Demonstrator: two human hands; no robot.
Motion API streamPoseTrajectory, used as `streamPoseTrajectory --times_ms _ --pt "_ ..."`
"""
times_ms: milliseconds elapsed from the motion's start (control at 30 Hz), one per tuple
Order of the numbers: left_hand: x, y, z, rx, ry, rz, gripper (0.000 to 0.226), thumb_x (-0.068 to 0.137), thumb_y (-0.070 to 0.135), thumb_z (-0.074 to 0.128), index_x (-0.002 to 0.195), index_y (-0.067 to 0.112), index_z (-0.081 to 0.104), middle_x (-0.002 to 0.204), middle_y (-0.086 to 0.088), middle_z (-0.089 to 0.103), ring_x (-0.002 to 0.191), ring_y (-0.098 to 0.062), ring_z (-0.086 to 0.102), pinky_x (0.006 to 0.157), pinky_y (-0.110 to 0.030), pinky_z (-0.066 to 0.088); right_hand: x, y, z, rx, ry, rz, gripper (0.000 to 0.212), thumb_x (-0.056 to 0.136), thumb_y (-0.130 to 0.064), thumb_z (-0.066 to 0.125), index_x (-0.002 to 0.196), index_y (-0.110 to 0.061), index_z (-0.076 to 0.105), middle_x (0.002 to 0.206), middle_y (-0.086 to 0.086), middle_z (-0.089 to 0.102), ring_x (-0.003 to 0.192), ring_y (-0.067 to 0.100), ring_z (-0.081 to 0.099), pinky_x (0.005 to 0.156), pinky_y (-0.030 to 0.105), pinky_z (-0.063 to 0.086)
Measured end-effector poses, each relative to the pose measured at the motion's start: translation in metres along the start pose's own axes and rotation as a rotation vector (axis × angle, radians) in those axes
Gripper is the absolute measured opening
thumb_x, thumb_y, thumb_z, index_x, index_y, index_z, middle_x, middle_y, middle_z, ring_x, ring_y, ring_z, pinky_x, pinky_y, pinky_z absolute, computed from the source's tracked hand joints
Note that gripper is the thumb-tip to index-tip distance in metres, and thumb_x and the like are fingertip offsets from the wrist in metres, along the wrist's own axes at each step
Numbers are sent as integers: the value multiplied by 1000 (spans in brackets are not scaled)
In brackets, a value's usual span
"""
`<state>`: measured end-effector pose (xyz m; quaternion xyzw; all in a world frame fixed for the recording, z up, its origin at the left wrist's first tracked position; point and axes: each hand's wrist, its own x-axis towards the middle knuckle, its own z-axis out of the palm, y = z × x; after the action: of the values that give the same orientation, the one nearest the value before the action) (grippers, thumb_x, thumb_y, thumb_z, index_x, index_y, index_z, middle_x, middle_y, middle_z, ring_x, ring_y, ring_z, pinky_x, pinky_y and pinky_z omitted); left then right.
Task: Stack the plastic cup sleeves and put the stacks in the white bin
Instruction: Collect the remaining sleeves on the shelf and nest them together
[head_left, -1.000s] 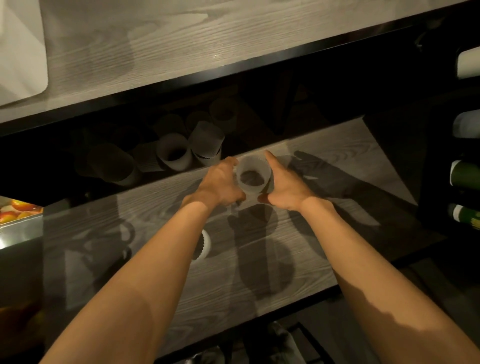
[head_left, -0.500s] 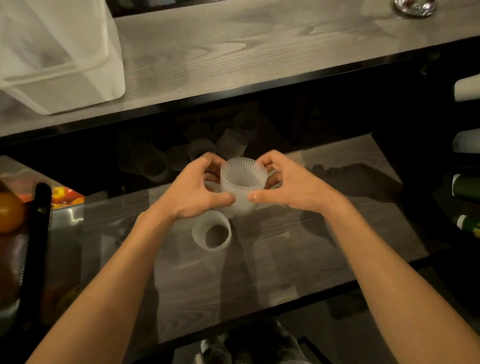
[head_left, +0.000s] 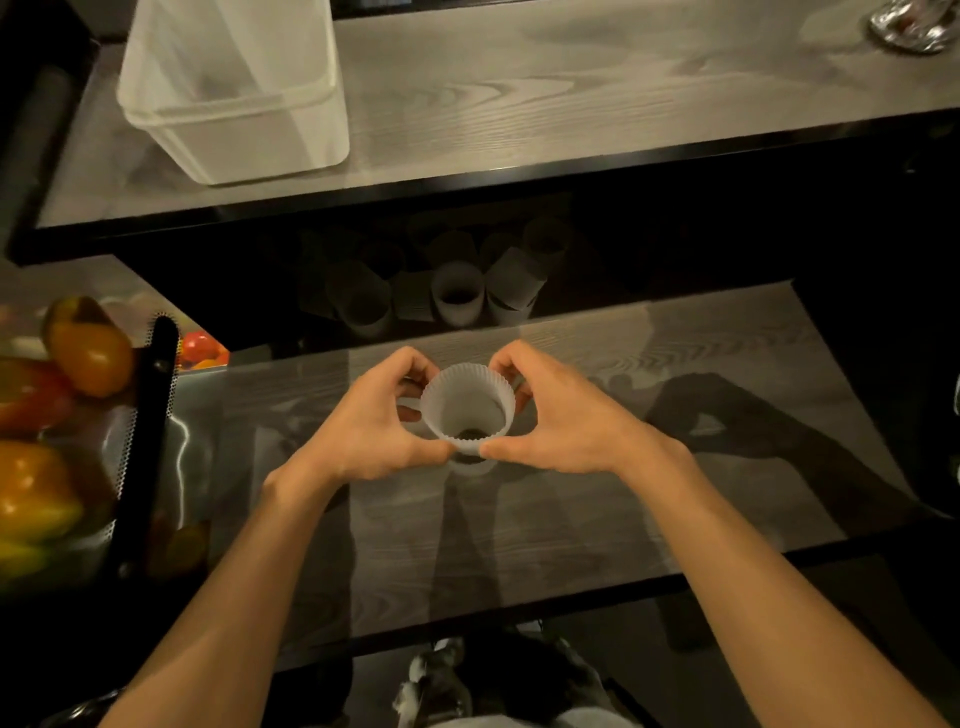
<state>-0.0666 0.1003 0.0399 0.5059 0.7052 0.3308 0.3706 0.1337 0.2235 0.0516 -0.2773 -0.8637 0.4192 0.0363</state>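
Observation:
A translucent ribbed plastic cup sleeve stack (head_left: 467, 405) hangs above the lower wooden shelf (head_left: 623, 467), its open mouth towards me. My left hand (head_left: 371, 426) grips its left side and my right hand (head_left: 556, 415) its right side, thumbs meeting at the near rim. Several more loose sleeves (head_left: 457, 291) stand and lie in the dark at the back of that shelf. The white bin (head_left: 234, 88) stands on the upper counter at the far left.
The upper counter's black front edge (head_left: 519, 179) overhangs the back of the shelf. A metal basket (head_left: 145, 441) holding peppers (head_left: 88, 348) sits at the left. A shiny metal object (head_left: 909, 26) rests at the counter's far right corner.
Both hands have lifted the sleeve stack up and towards me. The single sleeve seen lying under my left hand half a second ago is no longer visible. The view tilted up, showing more of the bin.

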Motion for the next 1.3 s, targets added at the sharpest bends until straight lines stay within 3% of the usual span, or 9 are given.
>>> streamPoseTrajectory --times_ms 367,467,533,700,833,933,1033,1167,1300 --pt "3 -12 5 171 -80 -118 66 62 36 90 116 34 52 115 17 60 109 -2 58 91 -32 54 8 11 13 -185 -56 39 69 73 -48 83 127 -35 42 124 -13 52 113 11 54 93 38 53" --pt "16 -18 -5 367 -260 -294 69 73 21 82 133 34 49 130 13 55 123 -9 53 100 -32 48 12 22 13 -305 -232 168 106 75 -38 85 155 -35 14 158 1 33 145 27 34 111 46 43" --pt "32 -16 -18 374 -205 -349 64 81 5 69 136 32 50 135 7 56 128 -16 53 102 -35 50 16 32 5 -304 -325 291 122 79 -27 83 158 -37 -8 169 4 10 154 28 18 118 46 36" --pt "91 7 -22 327 -13 -260 51 93 4 56 141 20 52 139 -1 58 130 -19 54 105 -28 43 51 68 -10 102 -51 402 76 91 -22 71 156 -21 31 147 3 49 129 23 54 107 38 47" --pt "136 13 0 357 -52 -262 58 94 12 57 150 16 42 148 -6 49 137 -24 46 109 -32 40 87 85 -8 337 227 479 46 95 -19 65 139 -23 49 128 -4 56 107 13 60 84 26 53" --pt "161 13 11 357 -67 -298 30 94 14 55 124 13 55 113 -4 59 117 -29 57 95 -37 50 107 92 -8 354 295 472 37 97 -14 60 132 -23 53 116 -3 60 90 7 60 68 16 46" --pt "175 14 18 419 -94 -308 6 96 18 54 101 20 52 92 1 53 101 -26 57 85 -39 48 122 98 -3 373 346 475 35 94 -8 60 126 -23 55 122 0 59 95 8 59 76 20 47" --pt "183 17 23 387 -136 -275 14 95 19 55 84 28 50 89 2 55 96 -24 57 77 -34 43 129 104 -1 434 418 429 31 87 -7 64 113 -24 59 112 -3 67 106 13 64 92 32 52" --pt "185 20 23 339 -20 -262 7 98 25 55 95 18 56 89 -1 58 89 -20 57 74 -31 44 129 104 -9 430 479 384 33 84 -18 70 110 -36 62 117 -4 66 110 9 63 98 37 54"
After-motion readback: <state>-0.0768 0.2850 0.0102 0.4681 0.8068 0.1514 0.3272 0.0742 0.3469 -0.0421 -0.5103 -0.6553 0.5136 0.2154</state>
